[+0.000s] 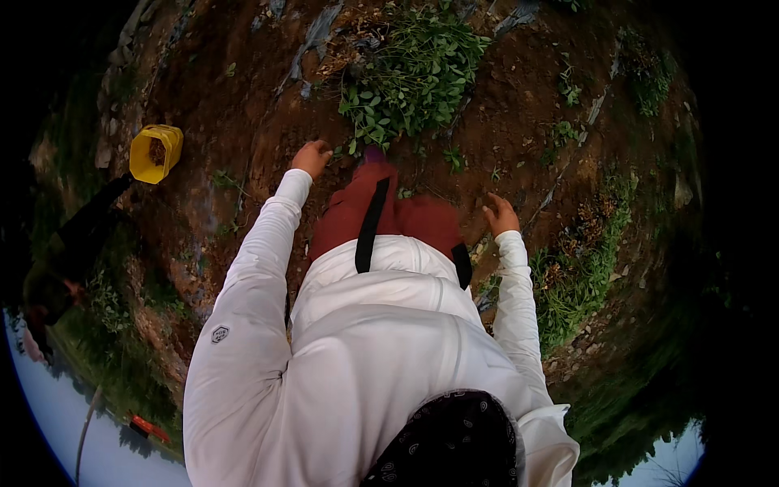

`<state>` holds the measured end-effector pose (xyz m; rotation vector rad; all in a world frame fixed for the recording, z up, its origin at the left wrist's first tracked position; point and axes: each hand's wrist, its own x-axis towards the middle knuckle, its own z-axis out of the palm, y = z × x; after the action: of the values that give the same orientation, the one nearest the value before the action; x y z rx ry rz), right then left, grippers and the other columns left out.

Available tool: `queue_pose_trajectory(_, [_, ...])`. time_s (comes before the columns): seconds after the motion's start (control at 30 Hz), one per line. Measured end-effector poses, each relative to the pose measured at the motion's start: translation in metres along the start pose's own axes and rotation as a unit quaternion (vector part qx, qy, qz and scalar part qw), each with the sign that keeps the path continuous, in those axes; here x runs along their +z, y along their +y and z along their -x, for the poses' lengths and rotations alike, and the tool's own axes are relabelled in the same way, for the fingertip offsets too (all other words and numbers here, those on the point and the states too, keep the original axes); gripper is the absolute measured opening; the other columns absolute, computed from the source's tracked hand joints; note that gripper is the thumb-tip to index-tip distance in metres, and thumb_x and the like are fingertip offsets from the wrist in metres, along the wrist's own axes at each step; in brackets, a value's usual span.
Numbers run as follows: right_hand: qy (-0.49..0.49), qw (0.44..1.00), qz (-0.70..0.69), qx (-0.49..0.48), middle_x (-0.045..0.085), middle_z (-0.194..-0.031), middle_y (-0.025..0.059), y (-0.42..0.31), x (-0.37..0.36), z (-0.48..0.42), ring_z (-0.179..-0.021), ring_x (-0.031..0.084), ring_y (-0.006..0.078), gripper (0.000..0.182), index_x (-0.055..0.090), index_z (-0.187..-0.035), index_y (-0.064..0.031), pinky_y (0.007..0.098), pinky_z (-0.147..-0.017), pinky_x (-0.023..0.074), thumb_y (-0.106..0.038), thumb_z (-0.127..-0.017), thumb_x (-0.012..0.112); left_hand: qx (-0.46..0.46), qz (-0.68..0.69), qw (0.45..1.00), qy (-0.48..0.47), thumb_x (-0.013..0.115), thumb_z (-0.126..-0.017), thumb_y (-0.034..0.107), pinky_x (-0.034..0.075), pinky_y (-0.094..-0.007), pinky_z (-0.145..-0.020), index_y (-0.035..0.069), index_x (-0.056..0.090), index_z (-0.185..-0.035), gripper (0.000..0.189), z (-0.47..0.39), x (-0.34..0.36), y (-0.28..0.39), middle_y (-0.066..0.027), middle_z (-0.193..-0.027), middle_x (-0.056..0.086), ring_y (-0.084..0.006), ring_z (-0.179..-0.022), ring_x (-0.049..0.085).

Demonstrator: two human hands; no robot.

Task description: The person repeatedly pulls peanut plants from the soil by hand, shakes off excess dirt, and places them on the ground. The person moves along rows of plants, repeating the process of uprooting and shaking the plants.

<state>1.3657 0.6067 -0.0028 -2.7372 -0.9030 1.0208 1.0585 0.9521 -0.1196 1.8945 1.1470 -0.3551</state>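
My left hand [313, 158] hangs over the brown soil beside my shin, fingers loosely curled and nothing visible in them. My right hand [501, 214] is out to the other side, empty, its fingers apart. Ahead of my legs lies a heap of leafy green plants [420, 73], with dry brown stalks and roots along its left edge. A purple boot [373, 153] shows at the near edge of that heap, below my red trousers [359, 195]. Neither hand touches the plants.
Off to the left stands a yellow bucket [156, 154] with brown contents, near a person in dark clothes [58, 268]. Another row of pulled plants [572, 280] lies to my right. Torn plastic film [313, 39] sticks out of the soil. Small weeds [569, 91] and stones are scattered about.
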Motion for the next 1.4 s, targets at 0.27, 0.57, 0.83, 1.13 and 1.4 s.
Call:
queue_pose_trajectory(0.27, [-0.089,0.994,0.031,-0.056,0.051,-0.121,0.0119,-0.067,-0.015,-0.147,-0.104,0.055,0.0299,0.044,0.051,-0.123,-0.0132,0.0384,-0.091,0.0439,-0.023,-0.081,0.061,-0.068,0.212,0.975,-0.002,0.057,-0.086,0.024,0.045,-0.0377,-0.087,0.007,0.057,-0.114,0.033,-0.02,0.037,0.044,-0.0131,-0.117,0.055,-0.0285,-0.105,0.055])
queue_pose_trajectory(0.57, [-0.089,0.97,0.161,-0.161,0.042,-0.134,0.0131,-0.135,0.044,-0.41,-0.123,0.039,0.031,0.058,0.042,-0.133,-0.0215,0.0388,-0.101,0.0365,-0.024,-0.08,0.065,-0.223,0.386,0.889,0.104,0.055,-0.089,0.02,0.044,-0.0315,-0.086,0.005,0.056,-0.118,0.033,-0.073,0.072,0.014,-0.0093,-0.111,0.06,-0.019,-0.102,0.057])
queue_pose_trajectory(0.83, [0.158,0.893,0.344,-0.242,0.026,-0.145,0.0053,-0.14,0.119,-0.606,-0.136,0.019,0.0286,0.08,0.02,-0.142,-0.0308,0.0438,-0.109,0.021,-0.063,-0.077,0.054,-0.261,0.565,0.762,0.178,0.056,-0.09,0.023,0.04,-0.0263,-0.083,0.003,0.051,-0.122,0.038,-0.2,0.16,0.001,-0.0043,-0.113,0.057,-0.014,-0.101,0.054])
queue_pose_trajectory(1.13, [-0.153,0.946,0.224,-0.175,0.04,-0.134,0.0158,-0.109,0.213,-0.541,-0.126,0.034,0.0305,0.072,0.037,-0.135,-0.0182,0.0505,-0.108,0.0146,-0.058,-0.077,0.052,-0.311,0.643,0.693,0.104,0.075,-0.069,0.043,0.014,-0.0432,-0.108,0.004,0.004,-0.143,0.11,-0.351,0.205,0.067,-0.0215,-0.146,0.017,-0.0297,-0.136,0.014])
queue_pose_trajectory(1.4, [-0.264,0.927,0.102,-0.245,0.041,-0.128,0.0207,-0.1,0.247,-0.409,-0.113,0.041,0.0418,0.074,0.034,-0.133,-0.0081,0.0473,-0.098,0.0331,-0.03,-0.071,0.069,-0.353,0.63,0.678,0.138,0.077,-0.068,0.024,0.033,-0.0409,-0.1,0.002,-0.005,-0.141,0.112,-0.338,0.212,0.032,-0.0221,-0.138,0.031,-0.0296,-0.122,0.04])
